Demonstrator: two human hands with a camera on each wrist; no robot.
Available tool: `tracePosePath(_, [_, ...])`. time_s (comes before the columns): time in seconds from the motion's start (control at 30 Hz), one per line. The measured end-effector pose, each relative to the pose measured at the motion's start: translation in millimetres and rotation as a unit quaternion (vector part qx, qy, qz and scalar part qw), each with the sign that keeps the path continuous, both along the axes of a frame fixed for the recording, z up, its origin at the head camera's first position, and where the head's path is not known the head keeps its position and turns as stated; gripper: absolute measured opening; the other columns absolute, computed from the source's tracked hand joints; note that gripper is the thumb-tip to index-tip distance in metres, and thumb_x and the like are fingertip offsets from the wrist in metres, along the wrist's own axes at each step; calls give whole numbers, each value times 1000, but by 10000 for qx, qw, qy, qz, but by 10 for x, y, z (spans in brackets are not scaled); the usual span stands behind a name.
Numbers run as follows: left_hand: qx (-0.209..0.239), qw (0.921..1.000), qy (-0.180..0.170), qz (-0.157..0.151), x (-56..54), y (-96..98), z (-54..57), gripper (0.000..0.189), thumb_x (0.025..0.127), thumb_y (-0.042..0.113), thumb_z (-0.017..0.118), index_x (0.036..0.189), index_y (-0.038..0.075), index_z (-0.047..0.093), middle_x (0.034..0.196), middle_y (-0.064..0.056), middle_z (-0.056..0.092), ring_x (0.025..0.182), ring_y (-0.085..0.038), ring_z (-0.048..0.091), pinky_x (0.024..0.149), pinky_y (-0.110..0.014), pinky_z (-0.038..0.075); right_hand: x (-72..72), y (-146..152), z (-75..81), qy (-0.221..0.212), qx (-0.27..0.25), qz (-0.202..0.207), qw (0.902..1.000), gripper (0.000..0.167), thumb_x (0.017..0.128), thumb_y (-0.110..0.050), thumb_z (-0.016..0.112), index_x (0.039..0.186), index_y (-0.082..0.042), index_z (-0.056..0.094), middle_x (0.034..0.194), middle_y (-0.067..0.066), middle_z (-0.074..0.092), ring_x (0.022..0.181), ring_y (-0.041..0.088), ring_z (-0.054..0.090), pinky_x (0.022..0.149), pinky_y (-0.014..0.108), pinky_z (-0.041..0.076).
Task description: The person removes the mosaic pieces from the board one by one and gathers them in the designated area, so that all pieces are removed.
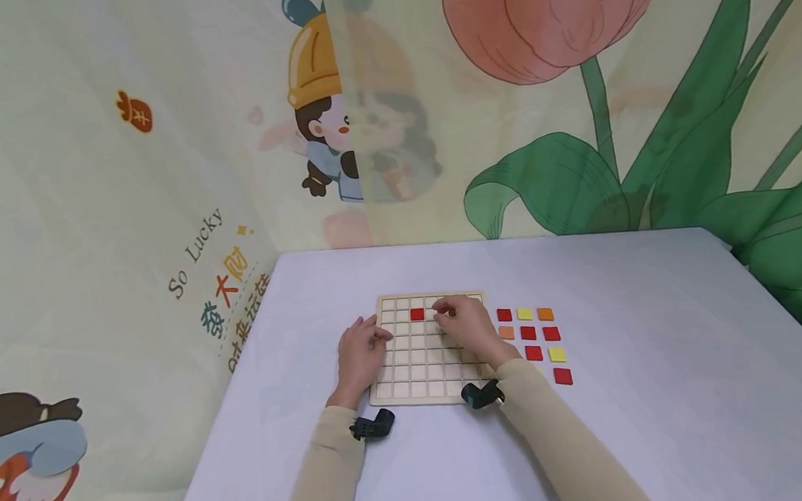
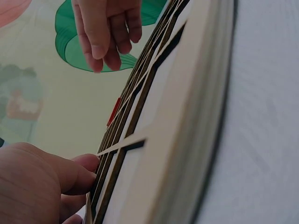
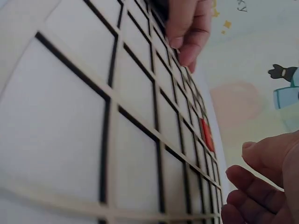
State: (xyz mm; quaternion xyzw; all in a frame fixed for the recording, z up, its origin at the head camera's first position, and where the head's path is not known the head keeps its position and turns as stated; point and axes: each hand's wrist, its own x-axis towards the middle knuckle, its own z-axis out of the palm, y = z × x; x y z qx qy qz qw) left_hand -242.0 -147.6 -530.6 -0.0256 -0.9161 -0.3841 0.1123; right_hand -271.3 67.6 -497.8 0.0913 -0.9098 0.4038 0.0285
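A square wooden grid board (image 1: 378, 398) lies on the table, with one red tile (image 1: 417, 314) in a cell near its far edge. My left hand (image 1: 361, 356) rests at the board's left side, thumb and fingertips at the frame. Over the far right part of the grid hovers my right hand (image 1: 467, 325), to the right of the red tile. In the right wrist view its thumb (image 3: 264, 151) stands apart from its loosely bent fingers, with nothing seen between them. The left wrist view shows the same right hand (image 2: 110, 32) hanging above the grid.
Right of the board lie several loose square tiles: red (image 1: 529, 333), yellow (image 1: 557, 354) and orange (image 1: 545, 314). The white-covered table (image 1: 662, 387) reaches back to a printed cloth backdrop (image 1: 399, 219). Both wrists wear small black cameras (image 1: 481, 394).
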Motion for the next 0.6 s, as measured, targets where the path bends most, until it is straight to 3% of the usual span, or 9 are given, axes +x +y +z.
tracePosePath(0.23, [12, 10000, -12, 20, -14, 19, -1, 14, 89, 3, 61, 89, 13, 70, 141, -12, 54, 141, -33, 36, 119, -49, 19, -60, -128, -131, 71, 44, 183, 9998, 21, 92, -17, 65, 111, -11, 71, 94, -1, 67, 84, 15, 58, 77, 32, 53])
tracePosePath(0.43, [-20, 10000, 5, 54, -18, 21, 20, 13, 89, 3, 62, 91, 13, 71, 141, -12, 55, 141, -32, 36, 119, -49, 19, -116, -189, -150, 321, 230, 210, 9990, 22, 92, -16, 63, 112, -13, 71, 94, 0, 65, 82, 17, 56, 74, 32, 51])
tracePosePath(0.6, [0, 10000, -34, 69, -8, 11, 8, 14, 89, 3, 62, 90, 14, 71, 141, -12, 55, 140, -33, 36, 119, -49, 20, -162, -236, -164, 235, 313, 159, 9991, 22, 92, -17, 64, 113, -14, 72, 95, 1, 66, 82, 18, 56, 74, 34, 51])
